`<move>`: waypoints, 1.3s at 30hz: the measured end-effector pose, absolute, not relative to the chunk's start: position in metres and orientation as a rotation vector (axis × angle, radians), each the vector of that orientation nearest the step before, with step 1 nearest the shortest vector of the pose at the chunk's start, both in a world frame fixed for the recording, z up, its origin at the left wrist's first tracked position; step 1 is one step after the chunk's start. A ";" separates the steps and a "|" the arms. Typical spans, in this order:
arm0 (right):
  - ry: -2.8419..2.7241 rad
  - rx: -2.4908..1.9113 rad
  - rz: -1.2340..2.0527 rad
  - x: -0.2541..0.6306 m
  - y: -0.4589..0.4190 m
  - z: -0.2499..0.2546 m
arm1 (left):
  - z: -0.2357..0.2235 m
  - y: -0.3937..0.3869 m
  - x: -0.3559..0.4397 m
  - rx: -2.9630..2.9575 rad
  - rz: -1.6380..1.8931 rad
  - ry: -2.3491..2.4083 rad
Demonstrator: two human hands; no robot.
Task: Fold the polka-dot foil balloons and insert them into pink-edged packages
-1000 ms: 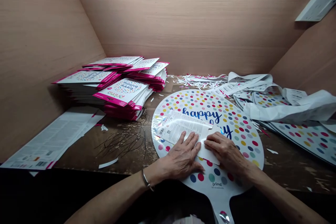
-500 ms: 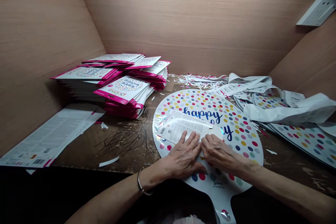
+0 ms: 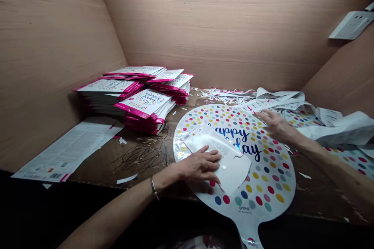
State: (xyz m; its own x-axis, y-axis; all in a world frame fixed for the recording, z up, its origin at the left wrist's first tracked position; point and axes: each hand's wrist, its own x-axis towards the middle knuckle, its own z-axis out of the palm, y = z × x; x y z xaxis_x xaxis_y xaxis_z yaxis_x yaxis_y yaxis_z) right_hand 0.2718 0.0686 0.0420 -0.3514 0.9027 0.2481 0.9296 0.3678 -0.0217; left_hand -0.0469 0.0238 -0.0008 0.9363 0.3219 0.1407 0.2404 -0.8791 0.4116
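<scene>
A round flat foil balloon (image 3: 263,171) with coloured dots and blue "happy birthday" lettering lies on the worn table in front of me. A white printed card (image 3: 222,155) rests on its left half. My left hand (image 3: 200,165) lies flat on the card's near left edge, fingers stretched out. My right hand (image 3: 276,124) is raised over the balloon's far right edge, fingers spread and blurred, next to a strip of white labels (image 3: 257,105). It holds nothing that I can see.
Stacks of pink-edged packaged balloons (image 3: 140,93) stand at the back left. A printed sheet (image 3: 70,148) lies on the left. More dotted balloons (image 3: 344,151) under crumpled white backing paper (image 3: 336,124) fill the right. Paper scraps (image 3: 224,94) lie by the back wall. A socket box (image 3: 350,25) hangs upper right.
My right hand has left the card and swung out to the far right side of the balloon, toward the label strip. My left hand stays pressed on the card.
</scene>
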 end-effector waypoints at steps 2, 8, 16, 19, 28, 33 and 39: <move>-2.566 -1.465 -0.018 0.256 0.043 0.028 | 0.007 0.038 -0.057 2.705 0.256 0.297; -2.714 -1.129 -0.024 0.170 -0.054 -0.013 | 0.012 -0.002 -0.082 2.832 0.352 0.521; -2.609 -0.929 0.025 0.160 -0.069 -0.011 | -0.009 -0.067 -0.095 2.865 0.565 0.763; -2.559 -0.880 0.175 0.158 -0.066 -0.007 | -0.006 -0.063 -0.097 2.789 0.636 0.777; -2.330 -1.505 -0.030 0.126 -0.041 -0.015 | -0.024 -0.058 -0.087 2.776 0.791 1.277; -2.503 -1.232 -0.043 0.118 -0.046 -0.014 | -0.020 -0.067 -0.092 2.913 0.498 1.135; -2.426 -0.723 -0.219 0.123 -0.074 -0.019 | -0.019 -0.095 -0.103 3.077 0.595 1.034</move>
